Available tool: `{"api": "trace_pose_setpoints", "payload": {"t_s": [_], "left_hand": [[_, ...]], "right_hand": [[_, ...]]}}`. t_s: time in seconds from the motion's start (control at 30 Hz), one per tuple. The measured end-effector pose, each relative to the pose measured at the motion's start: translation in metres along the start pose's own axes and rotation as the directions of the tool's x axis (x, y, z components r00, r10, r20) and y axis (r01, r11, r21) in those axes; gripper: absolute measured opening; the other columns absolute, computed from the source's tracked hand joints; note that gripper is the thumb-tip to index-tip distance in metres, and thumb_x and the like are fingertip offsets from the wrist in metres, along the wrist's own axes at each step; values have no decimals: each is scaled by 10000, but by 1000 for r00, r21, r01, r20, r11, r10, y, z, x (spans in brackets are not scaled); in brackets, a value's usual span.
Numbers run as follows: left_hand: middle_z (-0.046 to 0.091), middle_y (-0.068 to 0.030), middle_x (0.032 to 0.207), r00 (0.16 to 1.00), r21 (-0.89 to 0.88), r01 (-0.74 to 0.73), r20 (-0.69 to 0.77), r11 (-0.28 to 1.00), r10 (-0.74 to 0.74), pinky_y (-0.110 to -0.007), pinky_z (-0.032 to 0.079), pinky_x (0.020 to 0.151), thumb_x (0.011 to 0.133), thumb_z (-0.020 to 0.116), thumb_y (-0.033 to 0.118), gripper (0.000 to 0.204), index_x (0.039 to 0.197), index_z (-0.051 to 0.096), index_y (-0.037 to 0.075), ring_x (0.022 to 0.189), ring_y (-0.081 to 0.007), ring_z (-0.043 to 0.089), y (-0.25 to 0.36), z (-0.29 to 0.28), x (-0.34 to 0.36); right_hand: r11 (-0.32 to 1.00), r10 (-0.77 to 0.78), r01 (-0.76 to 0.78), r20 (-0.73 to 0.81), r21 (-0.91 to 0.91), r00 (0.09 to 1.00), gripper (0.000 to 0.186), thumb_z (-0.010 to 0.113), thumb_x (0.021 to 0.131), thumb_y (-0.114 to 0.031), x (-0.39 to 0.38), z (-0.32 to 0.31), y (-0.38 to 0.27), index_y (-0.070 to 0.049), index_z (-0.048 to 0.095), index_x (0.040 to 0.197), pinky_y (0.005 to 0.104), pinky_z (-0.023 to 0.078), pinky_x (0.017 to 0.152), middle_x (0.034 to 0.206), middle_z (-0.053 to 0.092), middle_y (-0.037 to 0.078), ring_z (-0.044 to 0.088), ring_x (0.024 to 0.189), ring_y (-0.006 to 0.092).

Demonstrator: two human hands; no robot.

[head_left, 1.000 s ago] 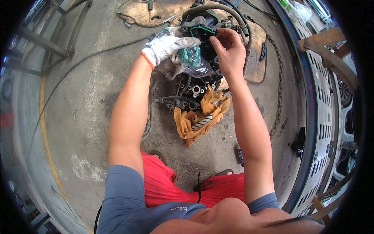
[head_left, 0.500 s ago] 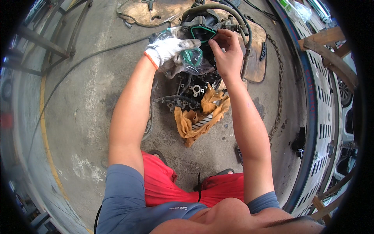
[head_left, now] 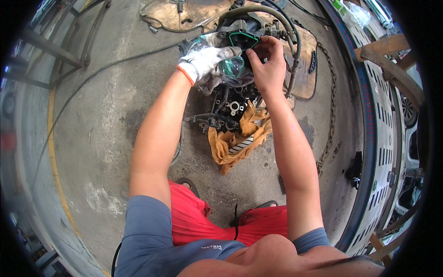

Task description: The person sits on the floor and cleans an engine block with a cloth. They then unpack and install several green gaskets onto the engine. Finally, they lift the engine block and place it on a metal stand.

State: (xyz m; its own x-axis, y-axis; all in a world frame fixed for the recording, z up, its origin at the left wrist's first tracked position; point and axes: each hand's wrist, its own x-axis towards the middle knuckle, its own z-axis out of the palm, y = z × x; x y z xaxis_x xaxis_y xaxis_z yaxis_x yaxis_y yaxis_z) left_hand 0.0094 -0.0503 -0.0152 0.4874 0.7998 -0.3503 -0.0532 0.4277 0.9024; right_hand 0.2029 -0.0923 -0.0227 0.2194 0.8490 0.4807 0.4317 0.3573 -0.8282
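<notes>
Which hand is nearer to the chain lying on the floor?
Right. The bare right hand is at the green-edged opening, to the left of the chain and apart from it; the gloved left hand, holding the plastic bag, is farther left.

The gasket [head_left: 251, 35] is green — the glove [head_left: 201, 60] white, orange-cuffed.

Stained grey concrete floor [head_left: 108, 124], yellow line [head_left: 53, 161] at left, slotted metal panel [head_left: 374, 124] at right, dark metal frame [head_left: 53, 52] upper left
</notes>
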Motion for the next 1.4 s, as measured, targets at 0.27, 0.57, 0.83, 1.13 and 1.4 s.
{"api": "trace_pose_setpoints", "payload": {"t_s": [0.27,0.57,0.83,1.13,1.4], "left_hand": [[768,-20,958,966,150,-256,6,955,258,-299,564,659,991,754,274,274,1179,737,74,783,-104,687,5,-4,-4],[760,-60,984,942,392,-327,65,860,329,-333,558,804,975,745,416,416,1180,735,54,849,-137,678,23,3,-7],[628,-46,717,854,638,-298,-153,710,497,-402,461,641,1016,594,611,634,955,718,-7,693,-165,555,14,-1,4],[692,52,851,918,310,-320,-131,895,374,-264,476,654,990,747,359,314,1062,771,54,737,-62,587,6,0,14],[712,-18,1082,971,411,-206,-26,888,237,-309,525,853,989,722,378,432,1272,708,52,966,-119,630,22,-23,-1]], "right_hand": [[995,12,-11,-18,95,1000,334,775,910,-51,1,-1,8,-21,615,1202,296,565,814,991,740,79,709,881,146],[989,60,-49,-72,139,996,255,789,945,-146,5,-8,-1,-11,663,1121,300,569,801,948,756,81,704,847,146],[994,109,-109,-47,3,993,229,765,947,-163,13,-3,-24,8,626,1008,363,563,738,831,722,171,714,760,261],[992,122,-121,-18,24,992,262,770,939,-186,15,-10,-21,9,611,1007,396,556,745,855,728,182,718,792,314],[988,113,-106,61,-117,992,298,773,943,-187,2,-39,-33,-11,646,1148,369,571,874,1015,748,144,728,949,247]]}}
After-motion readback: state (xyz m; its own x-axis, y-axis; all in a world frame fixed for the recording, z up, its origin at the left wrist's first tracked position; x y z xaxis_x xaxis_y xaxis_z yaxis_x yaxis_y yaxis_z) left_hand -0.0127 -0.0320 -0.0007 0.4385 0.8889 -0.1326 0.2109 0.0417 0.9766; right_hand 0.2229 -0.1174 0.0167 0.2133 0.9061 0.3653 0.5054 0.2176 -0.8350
